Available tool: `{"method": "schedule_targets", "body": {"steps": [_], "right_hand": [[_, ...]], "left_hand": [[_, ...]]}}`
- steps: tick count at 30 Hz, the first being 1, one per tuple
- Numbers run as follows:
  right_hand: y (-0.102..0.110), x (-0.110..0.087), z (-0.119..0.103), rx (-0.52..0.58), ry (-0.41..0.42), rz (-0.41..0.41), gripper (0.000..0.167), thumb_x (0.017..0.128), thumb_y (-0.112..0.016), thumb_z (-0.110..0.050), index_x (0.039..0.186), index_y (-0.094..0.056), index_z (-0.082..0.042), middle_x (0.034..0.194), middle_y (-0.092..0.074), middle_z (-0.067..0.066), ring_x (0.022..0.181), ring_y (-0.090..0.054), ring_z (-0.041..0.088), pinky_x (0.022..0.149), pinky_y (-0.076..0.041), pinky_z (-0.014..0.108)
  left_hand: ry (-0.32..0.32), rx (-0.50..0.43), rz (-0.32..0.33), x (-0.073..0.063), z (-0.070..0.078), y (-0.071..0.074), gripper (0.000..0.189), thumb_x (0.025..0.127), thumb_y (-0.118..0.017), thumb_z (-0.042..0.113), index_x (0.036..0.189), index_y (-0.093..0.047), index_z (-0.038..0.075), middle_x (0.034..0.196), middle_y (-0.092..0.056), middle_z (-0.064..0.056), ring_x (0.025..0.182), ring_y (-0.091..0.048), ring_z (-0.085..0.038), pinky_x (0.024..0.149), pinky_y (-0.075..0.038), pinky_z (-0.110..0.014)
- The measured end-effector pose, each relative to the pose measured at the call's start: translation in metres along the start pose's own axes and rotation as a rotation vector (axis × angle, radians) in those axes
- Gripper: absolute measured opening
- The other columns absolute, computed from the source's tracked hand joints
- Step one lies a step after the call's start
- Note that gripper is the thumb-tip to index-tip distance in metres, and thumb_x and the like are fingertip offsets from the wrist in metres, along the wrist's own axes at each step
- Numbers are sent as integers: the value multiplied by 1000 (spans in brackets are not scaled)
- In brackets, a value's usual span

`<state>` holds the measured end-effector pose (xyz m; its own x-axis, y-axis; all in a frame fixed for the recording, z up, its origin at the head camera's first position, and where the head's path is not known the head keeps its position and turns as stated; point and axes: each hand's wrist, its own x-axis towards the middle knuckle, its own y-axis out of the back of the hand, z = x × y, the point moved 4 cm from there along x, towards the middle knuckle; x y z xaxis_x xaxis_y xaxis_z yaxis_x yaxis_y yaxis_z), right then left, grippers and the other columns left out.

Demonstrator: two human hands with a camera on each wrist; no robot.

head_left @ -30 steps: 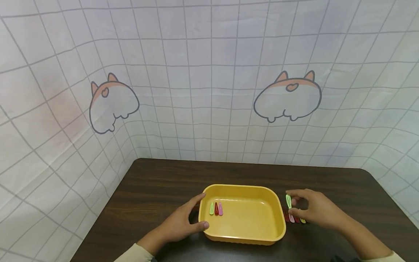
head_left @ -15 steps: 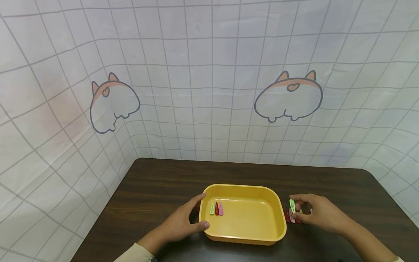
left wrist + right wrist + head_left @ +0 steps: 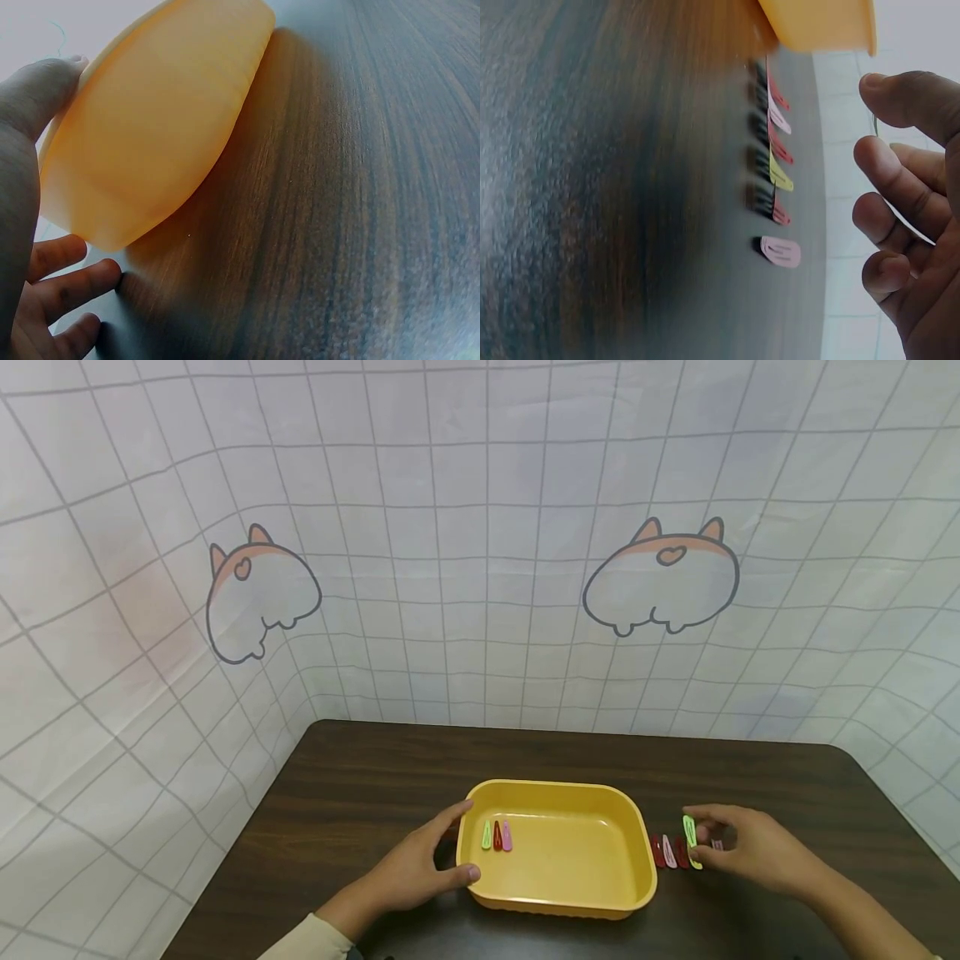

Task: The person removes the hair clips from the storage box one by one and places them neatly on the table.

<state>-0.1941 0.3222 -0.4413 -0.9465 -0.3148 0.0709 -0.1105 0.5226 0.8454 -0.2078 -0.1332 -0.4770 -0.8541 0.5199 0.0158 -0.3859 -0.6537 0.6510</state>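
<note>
My left hand (image 3: pixel 408 870) holds the left end of a yellow tray (image 3: pixel 558 912), thumb and index fingertip at its rim. Its other fingers hang loose below the tray wall (image 3: pixel 157 127) in the left wrist view. Inside the tray, toward the left, lie a green snap hair clip (image 3: pixel 487 835), a red one (image 3: pixel 497 836) and a pink one (image 3: pixel 507 836). Right of the tray, my right hand (image 3: pixel 761 846) pinches another green hair clip (image 3: pixel 689 830) between thumb and index finger, above a row of clips. That clip shows only as a thin edge (image 3: pixel 875 125) in the right wrist view.
Several hair clips stand in a row on the dark wooden table (image 3: pixel 375 760), among them a pink clip (image 3: pixel 778 118) and a yellow clip (image 3: pixel 780 177). Another pink clip (image 3: pixel 781 251) sits at the row's end. A white gridded cloth (image 3: pixel 450 610) hangs behind the table.
My right hand has moved right along the row, away from the tray, with the green hair clip still pinched. The left hand and the tray have stayed in place.
</note>
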Motion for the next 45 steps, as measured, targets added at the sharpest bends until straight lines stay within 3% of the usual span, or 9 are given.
{"method": "schedule_targets", "body": {"steps": [25,38,45], "right_hand": [[8,-13,27,-80,-55,14,61,86,-83,-39,134,-66,-6,93,-62,-12,93,-57,17,69,-44,29],[10,-19,40,-103,-55,18,57,86,-84,-35,132,-67,-4,94,-62,-12,88,-57,9,70,-47,30],[10,-21,47,-104,-79,0,61,86,-83,-40,133,-66,-6,94,-62,-12,88,-55,7,73,-48,31]], "left_hand": [[7,-17,-7,1,-2,0,87,94,-72,50,163,-25,28,151,-49,-3,132,-53,-20,108,-40,-56],[5,-13,-5,2,-2,0,87,93,-73,50,163,-25,28,149,-51,-3,131,-54,-19,108,-40,-56],[6,-8,-6,1,-2,0,88,93,-73,52,163,-25,29,149,-51,-3,131,-53,-20,108,-40,-57]]}}
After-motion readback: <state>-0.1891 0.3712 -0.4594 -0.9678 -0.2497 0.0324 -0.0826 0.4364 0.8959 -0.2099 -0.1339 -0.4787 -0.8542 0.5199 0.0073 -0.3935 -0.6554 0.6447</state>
